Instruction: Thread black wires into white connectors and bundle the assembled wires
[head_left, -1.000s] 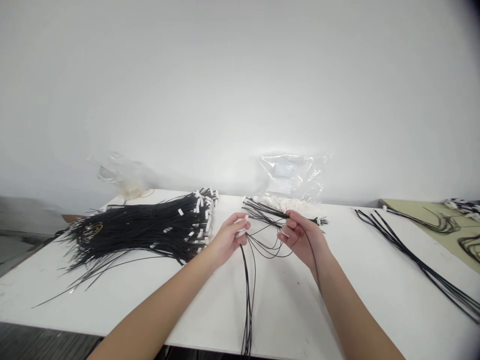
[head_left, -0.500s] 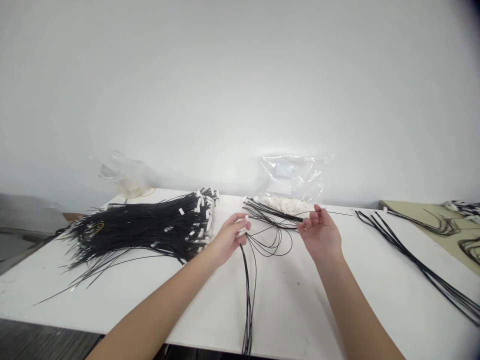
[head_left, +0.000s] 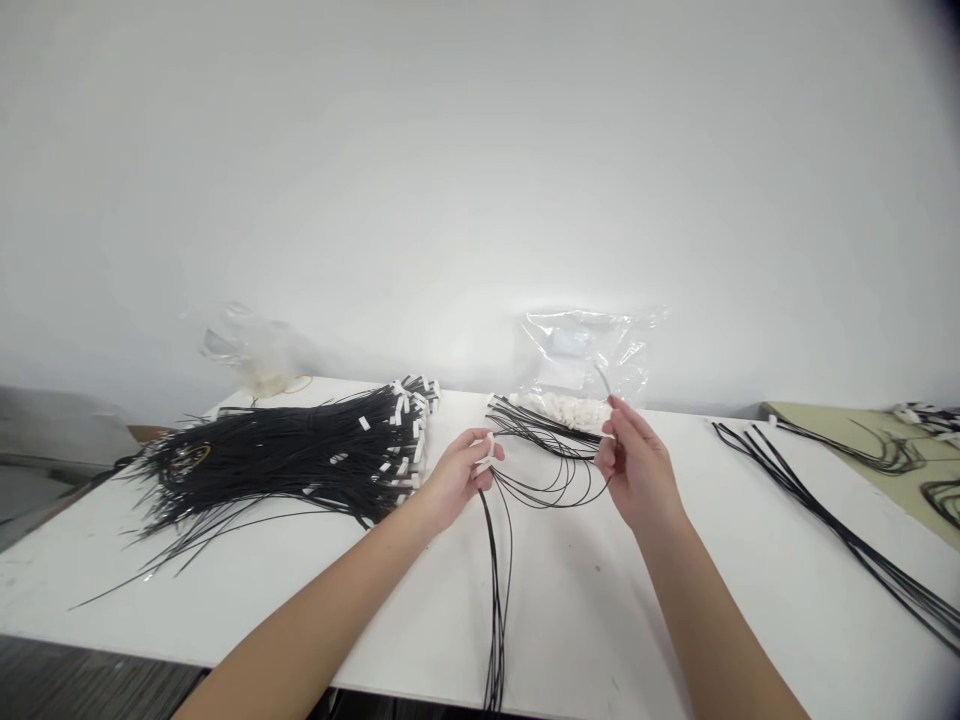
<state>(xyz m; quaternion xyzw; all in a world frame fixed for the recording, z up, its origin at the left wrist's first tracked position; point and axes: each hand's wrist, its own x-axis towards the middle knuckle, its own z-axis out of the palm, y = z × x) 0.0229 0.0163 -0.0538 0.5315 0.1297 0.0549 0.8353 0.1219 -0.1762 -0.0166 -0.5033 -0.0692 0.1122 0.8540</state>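
Black wires (head_left: 496,560) hang from our left hand (head_left: 454,478), down over the near edge of the white table (head_left: 225,590). We keep that hand pinched shut on a small white plug (head_left: 488,450) at their top end, the same pose as half a second back.

Our right hand (head_left: 641,470) has changed. Half a second ago it lay open, palm up, with one strand trailing off to the right. Now thumb and fingers close on a single wire (head_left: 602,380), its free end tipped up toward the clear bag (head_left: 592,345) of white pieces at the far side. So one strand is picked out of the loose bunch (head_left: 532,420) between our hands. It sits near the plug, not touching it.

We note a big heap (head_left: 285,455) of plugged wires to the left and long strands (head_left: 825,515) to the right.

Writing: we find none legible. A pale patch inside the bag is blurred, and a yellow mark in the heap is unreadable.
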